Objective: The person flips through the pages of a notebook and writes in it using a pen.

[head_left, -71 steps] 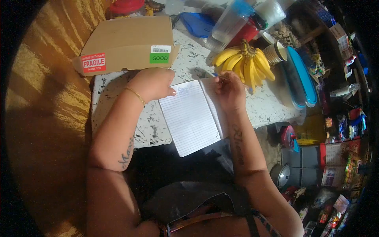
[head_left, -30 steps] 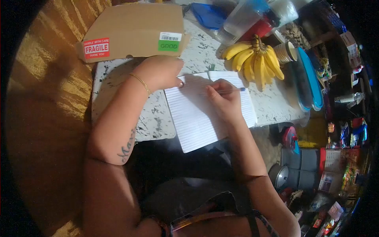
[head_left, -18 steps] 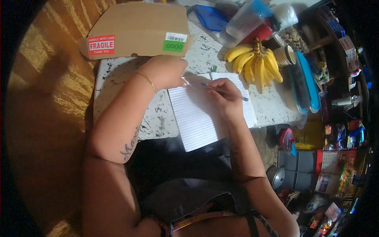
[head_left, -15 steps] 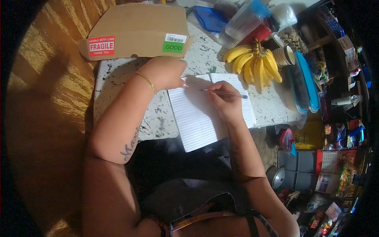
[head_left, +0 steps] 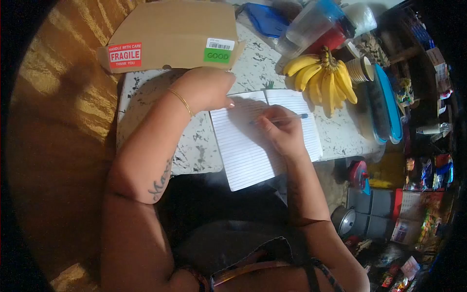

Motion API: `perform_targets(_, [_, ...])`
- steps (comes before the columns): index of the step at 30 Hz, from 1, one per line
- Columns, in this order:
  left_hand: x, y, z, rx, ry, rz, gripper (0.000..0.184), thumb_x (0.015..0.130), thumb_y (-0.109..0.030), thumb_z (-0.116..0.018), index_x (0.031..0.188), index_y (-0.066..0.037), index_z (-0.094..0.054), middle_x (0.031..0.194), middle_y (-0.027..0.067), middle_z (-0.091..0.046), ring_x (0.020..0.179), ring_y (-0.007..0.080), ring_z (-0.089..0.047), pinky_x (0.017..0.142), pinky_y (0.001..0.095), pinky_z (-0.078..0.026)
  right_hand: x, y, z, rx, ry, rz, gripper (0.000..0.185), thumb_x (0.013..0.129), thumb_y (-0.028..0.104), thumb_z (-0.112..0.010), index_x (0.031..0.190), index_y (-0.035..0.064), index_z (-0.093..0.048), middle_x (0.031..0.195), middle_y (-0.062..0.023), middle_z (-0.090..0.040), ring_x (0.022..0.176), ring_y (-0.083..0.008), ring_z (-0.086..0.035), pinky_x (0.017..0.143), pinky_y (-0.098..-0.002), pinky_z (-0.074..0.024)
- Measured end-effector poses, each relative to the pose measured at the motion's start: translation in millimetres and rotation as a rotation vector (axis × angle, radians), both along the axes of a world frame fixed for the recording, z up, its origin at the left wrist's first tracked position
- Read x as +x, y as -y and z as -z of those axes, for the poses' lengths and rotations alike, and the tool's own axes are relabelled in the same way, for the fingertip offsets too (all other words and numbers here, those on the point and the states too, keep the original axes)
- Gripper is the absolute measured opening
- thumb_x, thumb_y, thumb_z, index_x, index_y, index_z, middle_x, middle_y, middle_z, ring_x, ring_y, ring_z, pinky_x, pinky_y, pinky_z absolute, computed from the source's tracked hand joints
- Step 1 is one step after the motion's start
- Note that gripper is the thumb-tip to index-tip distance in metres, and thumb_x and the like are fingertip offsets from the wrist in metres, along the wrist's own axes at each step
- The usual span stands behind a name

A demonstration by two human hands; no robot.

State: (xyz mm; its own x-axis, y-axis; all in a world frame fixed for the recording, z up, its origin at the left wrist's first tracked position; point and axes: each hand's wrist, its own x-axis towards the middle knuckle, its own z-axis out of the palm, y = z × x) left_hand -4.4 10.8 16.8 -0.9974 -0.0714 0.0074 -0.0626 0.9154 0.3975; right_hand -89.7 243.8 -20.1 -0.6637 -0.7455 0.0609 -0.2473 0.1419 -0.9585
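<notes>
An open notebook point(head_left: 243, 151) with lined pages lies at the front edge of the speckled white table. My right hand point(head_left: 283, 130) is closed round a clear pen point(head_left: 292, 117); the pen's tip points left, over the upper part of the left page, and its dark end points right. My left hand point(head_left: 206, 91) rests at the notebook's upper left corner, thumb on the page edge. Its other fingers are bent and partly hidden, so whether it grips anything does not show. A gold bracelet is on that wrist. The writing on the page is too faint to read.
A cardboard box point(head_left: 175, 34) with FRAGILE and GOOD labels sits behind my left hand. Bananas point(head_left: 327, 80), stacked cups point(head_left: 360, 69), a blue-lidded container point(head_left: 387, 104) and a clear pitcher point(head_left: 311, 24) stand to the right. A pot point(head_left: 344, 221) and shelves are farther right.
The second page has come into view beneath my right hand, which has moved onto the notebook with the pen. Lately the pen tip has shifted slightly down the page. My left hand stays at the corner.
</notes>
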Motion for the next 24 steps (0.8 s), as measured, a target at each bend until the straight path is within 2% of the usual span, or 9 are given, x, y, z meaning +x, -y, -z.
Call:
perform_targets(2, [-0.1,0.2,0.4,0.01,-0.004,0.0,0.031,0.077,-0.028,-0.079,0.083,-0.004,-0.06,0.08,0.0157,-0.064,0.077,0.0348,-0.063,0.07,0.044,-0.049,1.1,-0.5,-3.5,0.056,-0.091,-0.004,0.011,0.089,0.008,-0.071,0.093,-0.0005,-0.065,0.087,-0.0032,-0.066,0.079,-0.0098,-0.058,0.071,-0.0238,-0.0477])
perform_targets(8, [0.6,1.0,3.1,0.023,-0.029,-0.001,0.032,0.076,-0.028,-0.08,0.082,-0.004,-0.059,0.079,0.0153,-0.064,0.076,0.0349,-0.063,0.069,0.0435,-0.048,-0.7,0.7,-2.1,0.086,-0.132,-0.01,0.012,0.088,0.008,-0.072,0.093,-0.0002,-0.065,0.087,-0.0028,-0.065,0.081,-0.0102,-0.059,0.074,-0.0245,-0.0481])
perform_targets(24, [0.6,-0.6,3.5,0.0,-0.018,-0.02,0.032,0.076,-0.03,-0.079,0.083,-0.005,-0.06,0.08,0.0161,-0.065,0.077,0.0355,-0.064,0.071,0.0437,-0.05,1.8,1.4,-2.4,0.085,-0.084,0.015,0.012,0.089,0.01,-0.071,0.092,0.0002,-0.066,0.085,-0.0016,-0.065,0.079,-0.0094,-0.058,0.071,-0.0242,-0.0473])
